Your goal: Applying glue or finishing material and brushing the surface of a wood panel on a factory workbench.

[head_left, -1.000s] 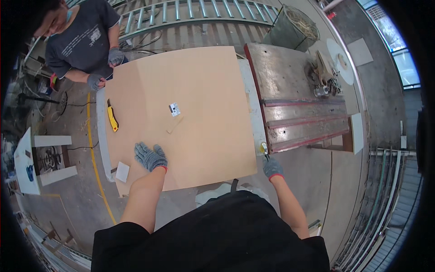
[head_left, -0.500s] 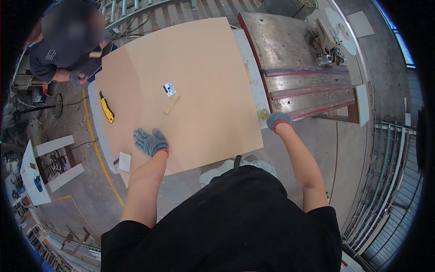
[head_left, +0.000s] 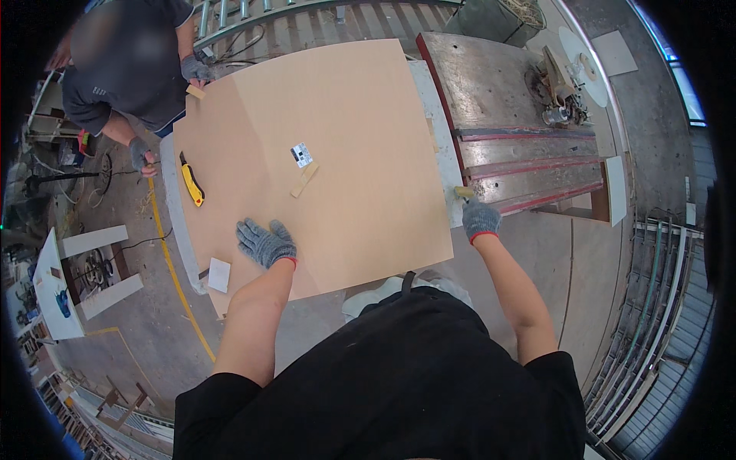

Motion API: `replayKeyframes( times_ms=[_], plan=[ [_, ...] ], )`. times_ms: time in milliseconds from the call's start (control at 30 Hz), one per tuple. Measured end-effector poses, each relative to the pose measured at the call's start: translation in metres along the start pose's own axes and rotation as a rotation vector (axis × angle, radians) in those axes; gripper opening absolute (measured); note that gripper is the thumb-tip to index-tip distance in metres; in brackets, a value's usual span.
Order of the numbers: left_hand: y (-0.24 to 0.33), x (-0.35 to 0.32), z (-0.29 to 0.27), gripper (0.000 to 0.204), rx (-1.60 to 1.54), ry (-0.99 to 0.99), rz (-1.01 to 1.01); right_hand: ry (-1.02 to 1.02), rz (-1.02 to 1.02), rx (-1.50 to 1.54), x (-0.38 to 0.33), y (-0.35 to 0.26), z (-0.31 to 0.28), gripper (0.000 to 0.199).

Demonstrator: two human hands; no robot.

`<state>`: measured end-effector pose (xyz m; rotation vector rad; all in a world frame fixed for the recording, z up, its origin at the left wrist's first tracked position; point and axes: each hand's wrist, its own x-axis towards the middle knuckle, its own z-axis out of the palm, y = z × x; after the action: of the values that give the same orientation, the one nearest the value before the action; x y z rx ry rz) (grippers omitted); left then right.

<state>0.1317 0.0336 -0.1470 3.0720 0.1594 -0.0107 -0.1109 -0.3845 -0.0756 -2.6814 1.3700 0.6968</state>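
Observation:
A large tan board [head_left: 345, 138] lies flat on a workbench in front of me. My left hand [head_left: 265, 242], in a grey knit glove, rests flat on the board near its front left corner, fingers spread. My right hand [head_left: 480, 218], also gloved, is closed around a small yellow-handled tool [head_left: 464, 192] at the board's right edge. On the board lie a yellow utility knife [head_left: 191, 182], a small wooden strip [head_left: 304, 180] and a small printed tag [head_left: 302, 155].
Another person [head_left: 126, 65] stands at the far left corner, gloved hands on the board's edge. A worn metal saw table [head_left: 506, 130] with red rails sits to the right. White panels [head_left: 84, 276] lean at the left. A yellow floor line [head_left: 180, 299] runs below the bench.
The view has shifted and closed in on the board. My right hand has moved up along the board's right edge with the tool. My left hand stays flat on the board.

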Motion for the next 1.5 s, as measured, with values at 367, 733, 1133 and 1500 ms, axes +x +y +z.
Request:
replayKeyframes(
  times_ms=[367, 733, 1133, 1500],
  plan=[
    [-0.009, 0.004, 0.002, 0.075, -0.056, 0.030, -0.009, -0.003, 0.032, 0.699, -0.061, 0.093, 0.124, 0.036],
    [-0.015, 0.004, -0.010, 0.078, -0.129, -0.005, 0.018, 0.005, -0.081, 0.560, 0.031, 0.059, 0.069, 0.041],
    [-0.065, -0.016, -0.026, 0.078, -0.091, -0.005, -0.081, -0.276, -0.085, 0.657, 0.222, -0.079, 0.058, 0.046],
    [-0.008, 0.004, -0.018, 0.077, -0.217, 0.009, 0.008, 0.110, -0.627, -0.497, 0.219, -0.007, -0.018, 0.029]
  ],
)
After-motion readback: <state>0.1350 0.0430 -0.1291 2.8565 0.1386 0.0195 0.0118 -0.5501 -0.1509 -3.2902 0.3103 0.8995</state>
